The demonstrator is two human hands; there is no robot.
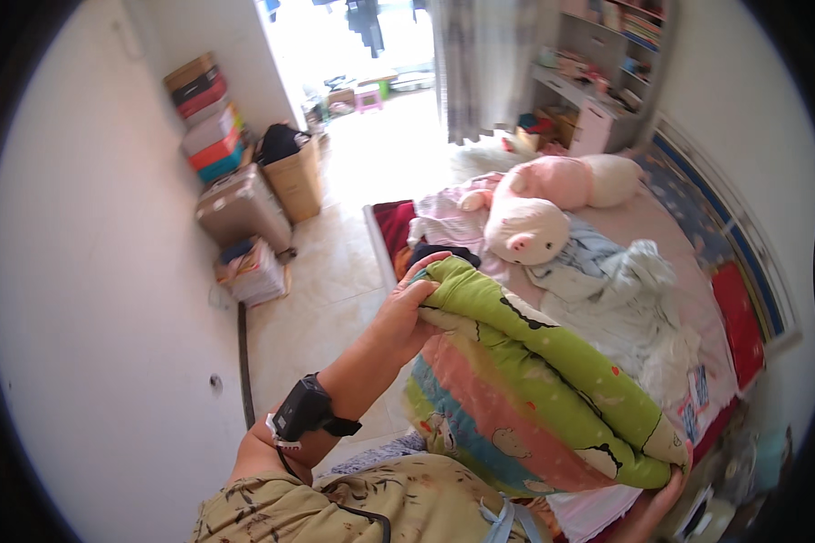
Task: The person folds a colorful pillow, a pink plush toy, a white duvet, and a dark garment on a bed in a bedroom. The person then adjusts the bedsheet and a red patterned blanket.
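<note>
A padded quilt (pixel 543 380), folded over, hangs in front of me above the near side of the bed. Its upper folds are green with cartoon figures, and pink and blue bands show lower down. My left hand (pixel 412 303) is closed on its upper left corner, thumb on top. At the lower right end, my right hand (pixel 672 493) grips the opposite edge, with most of the fingers hidden behind the cloth. The quilt is stretched between both hands.
Beyond the quilt, the bed (pixel 679 281) holds a large plush pig (pixel 527 231) and a crumpled pale blanket (pixel 616 290). Left of the bed are a suitcase (pixel 243 206), a cardboard box (pixel 295 181) and stacked boxes (pixel 210 127). A desk with shelves (pixel 593 100) stands at the back right.
</note>
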